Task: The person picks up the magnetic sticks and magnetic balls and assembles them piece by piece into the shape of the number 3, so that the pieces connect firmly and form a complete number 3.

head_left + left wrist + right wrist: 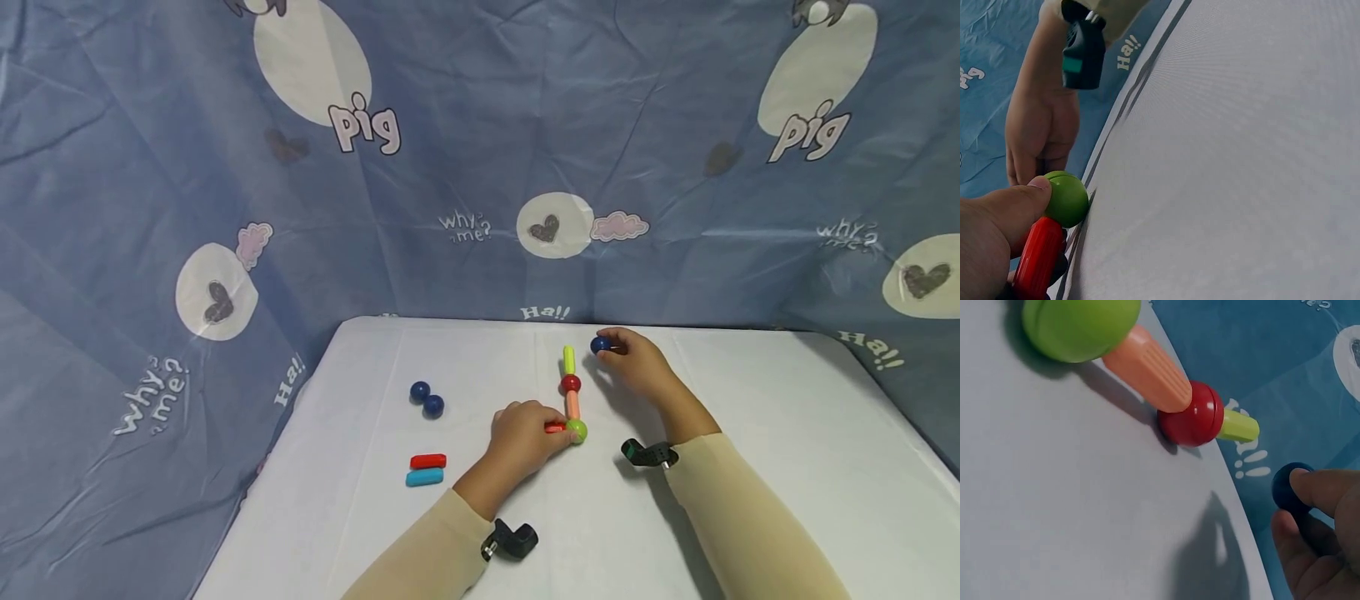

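Note:
A joined piece of balls and rods lies on the white table. From its far tip it runs yellow-green rod, red ball, salmon-orange rod, green ball. At the near end my left hand grips the green ball, thumb on its side, with a red rod attached to the ball and partly covered by the fingers. Beyond and right of the yellow-green tip, my right hand pinches a dark blue ball between thumb and fingers. That ball is apart from the joined piece.
Two more dark blue balls sit together on the left of the table. Nearer, a loose red rod lies beside a light blue rod. A blue printed cloth hangs behind the table's far edge.

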`<action>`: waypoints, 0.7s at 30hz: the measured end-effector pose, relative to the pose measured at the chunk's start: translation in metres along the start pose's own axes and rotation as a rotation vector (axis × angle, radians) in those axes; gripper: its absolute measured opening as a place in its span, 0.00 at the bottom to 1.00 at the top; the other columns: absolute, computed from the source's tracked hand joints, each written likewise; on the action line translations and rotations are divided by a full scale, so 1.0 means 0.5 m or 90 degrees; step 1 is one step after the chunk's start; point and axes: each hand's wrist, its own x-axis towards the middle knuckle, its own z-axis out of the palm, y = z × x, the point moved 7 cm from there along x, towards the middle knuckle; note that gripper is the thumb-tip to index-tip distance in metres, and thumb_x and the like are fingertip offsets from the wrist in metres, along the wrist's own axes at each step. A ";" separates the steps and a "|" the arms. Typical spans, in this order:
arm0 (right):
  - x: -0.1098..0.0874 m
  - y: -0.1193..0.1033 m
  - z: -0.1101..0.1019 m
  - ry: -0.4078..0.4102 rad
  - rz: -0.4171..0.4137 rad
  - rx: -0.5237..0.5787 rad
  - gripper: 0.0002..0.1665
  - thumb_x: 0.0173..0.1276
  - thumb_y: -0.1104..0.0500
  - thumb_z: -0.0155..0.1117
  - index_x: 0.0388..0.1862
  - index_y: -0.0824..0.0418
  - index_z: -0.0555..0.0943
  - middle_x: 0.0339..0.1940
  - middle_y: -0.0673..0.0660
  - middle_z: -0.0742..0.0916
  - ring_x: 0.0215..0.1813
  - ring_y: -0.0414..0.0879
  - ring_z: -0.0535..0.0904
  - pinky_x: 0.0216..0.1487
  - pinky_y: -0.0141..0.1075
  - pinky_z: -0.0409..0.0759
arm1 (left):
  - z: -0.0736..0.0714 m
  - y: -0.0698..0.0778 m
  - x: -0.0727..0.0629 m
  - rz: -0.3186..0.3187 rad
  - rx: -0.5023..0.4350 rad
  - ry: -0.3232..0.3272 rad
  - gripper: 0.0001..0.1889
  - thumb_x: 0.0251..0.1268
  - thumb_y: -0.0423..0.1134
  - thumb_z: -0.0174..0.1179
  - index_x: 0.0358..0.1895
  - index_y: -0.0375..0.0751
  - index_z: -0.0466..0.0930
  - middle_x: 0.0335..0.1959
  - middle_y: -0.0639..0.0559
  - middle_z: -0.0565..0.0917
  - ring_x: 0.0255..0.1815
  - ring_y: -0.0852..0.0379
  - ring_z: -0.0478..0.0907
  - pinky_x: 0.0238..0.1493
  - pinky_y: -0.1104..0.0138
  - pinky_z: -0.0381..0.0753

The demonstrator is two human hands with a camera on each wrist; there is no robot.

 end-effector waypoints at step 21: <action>0.069 -0.052 0.068 -0.034 0.008 0.063 0.29 0.80 0.56 0.63 0.77 0.55 0.73 0.69 0.63 0.82 0.71 0.60 0.76 0.68 0.55 0.76 | -0.002 -0.002 0.001 0.028 0.001 0.010 0.19 0.60 0.64 0.73 0.50 0.62 0.93 0.32 0.65 0.83 0.36 0.64 0.73 0.40 0.63 0.67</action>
